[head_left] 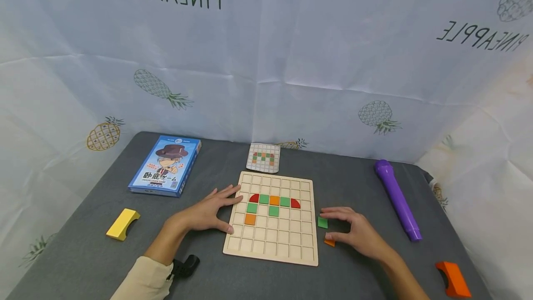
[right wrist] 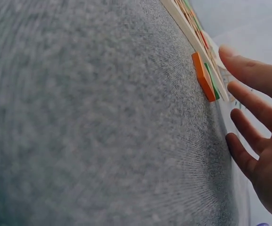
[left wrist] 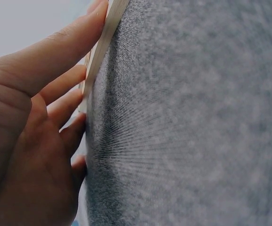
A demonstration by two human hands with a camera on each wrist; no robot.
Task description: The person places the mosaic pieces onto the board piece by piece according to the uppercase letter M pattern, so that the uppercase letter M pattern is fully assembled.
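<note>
A square wooden grid board (head_left: 283, 237) lies on the table, with two red quarter-round pieces, several green squares and two orange squares in its upper half. My left hand (head_left: 208, 212) rests at the board's left edge with fingers spread; in the left wrist view its thumb (left wrist: 74, 40) lies along the board's side. Just right of the board, my right hand (head_left: 354, 233) hovers around a loose green square tile (head_left: 322, 222) and a loose orange tile (head_left: 330, 242). The right wrist view shows the fingers apart, with the orange tile (right wrist: 204, 77) beyond them on the cloth.
Behind the board lies a card (head_left: 263, 158) printed with a coloured grid. A blue game box (head_left: 166, 165) and a yellow arch block (head_left: 122, 224) are at left. On the right are a purple microphone-shaped stick (head_left: 397, 200) and an orange arch block (head_left: 454, 279).
</note>
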